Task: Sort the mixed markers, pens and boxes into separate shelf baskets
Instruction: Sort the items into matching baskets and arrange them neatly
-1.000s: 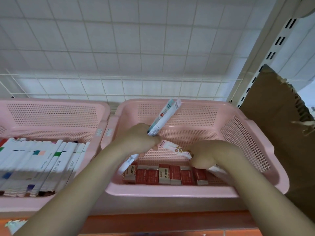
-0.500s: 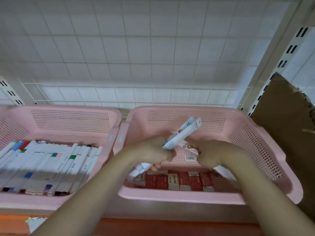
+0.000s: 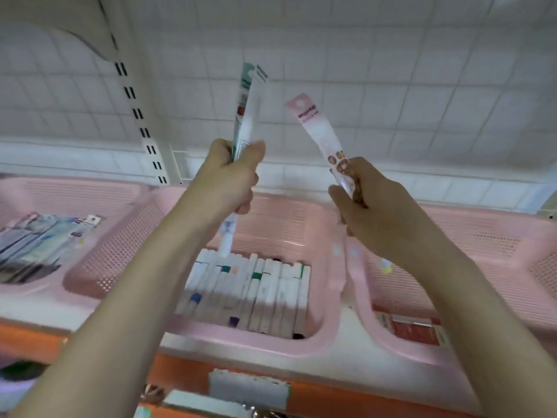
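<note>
Forearms reaching up from the lower edge, over an orange shelf edge (image 3: 331, 396) with a paper label (image 3: 250, 389) stuck on. Left hand (image 3: 230, 176) clenched round teal-and-white pen packs (image 3: 248, 110), held near upright, lower end poking out beneath the fingers (image 3: 245, 196). Right hand (image 3: 382, 212) grasping a pink pen pack (image 3: 316, 131), tilted up and to the left, its tail showing below the wrist. Both packs apart, not touching. Below and between the hands, a pink middle basket (image 3: 271, 336) holding white markers (image 3: 256, 294) laid side by side. Below the right hand, a right basket (image 3: 407, 348) with red boxes (image 3: 413, 327) at its near wall. Left of the left hand, a left basket (image 3: 99, 267) with more packaged pens (image 3: 42, 239), blurred. Behind everything, a white wire grid back (image 3: 391, 86) and a slotted upright (image 3: 141, 125).
</note>
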Demonstrator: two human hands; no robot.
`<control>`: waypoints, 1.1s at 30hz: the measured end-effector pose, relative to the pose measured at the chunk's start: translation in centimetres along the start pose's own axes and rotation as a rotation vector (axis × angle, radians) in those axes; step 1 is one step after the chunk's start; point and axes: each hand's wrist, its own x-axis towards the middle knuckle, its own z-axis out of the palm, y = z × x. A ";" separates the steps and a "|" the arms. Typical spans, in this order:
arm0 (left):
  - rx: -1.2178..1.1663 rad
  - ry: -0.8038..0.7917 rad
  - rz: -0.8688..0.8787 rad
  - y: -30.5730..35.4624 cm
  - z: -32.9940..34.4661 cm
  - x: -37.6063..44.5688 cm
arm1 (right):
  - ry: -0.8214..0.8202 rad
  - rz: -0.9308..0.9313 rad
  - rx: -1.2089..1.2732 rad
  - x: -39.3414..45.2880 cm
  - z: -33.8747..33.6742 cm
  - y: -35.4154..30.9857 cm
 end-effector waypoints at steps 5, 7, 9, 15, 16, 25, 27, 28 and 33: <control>0.142 -0.062 0.025 -3.7 -7.7 1.7 | -0.089 0.139 0.189 2.2 6.9 -5.7; 0.120 -0.106 0.024 -4.9 -10.0 2.4 | -0.101 0.225 0.257 2.9 9.3 -6.9; 0.232 -0.146 0.045 -6.2 -11.7 3.1 | -0.075 0.306 0.306 3.3 11.2 -7.3; 0.338 -0.302 -0.025 -8.4 -14.1 4.4 | -0.018 0.491 -0.171 3.7 13.3 -6.4; 0.337 -0.313 -0.024 -8.7 -14.3 4.7 | -0.041 0.516 -0.243 3.6 13.3 -6.2; 0.217 -0.452 0.029 -10.2 -13.3 4.9 | -0.145 0.589 -0.445 2.7 14.2 -4.0; 0.218 -0.467 0.055 -10.5 -13.5 4.9 | -0.187 0.593 -0.480 2.6 14.8 -3.6; 0.224 -0.470 0.068 -10.6 -13.5 4.9 | -0.211 0.598 -0.504 2.6 15.0 -3.4; 0.220 -0.442 0.081 -10.4 -13.5 5.0 | -0.328 0.620 -0.555 2.3 14.9 -2.8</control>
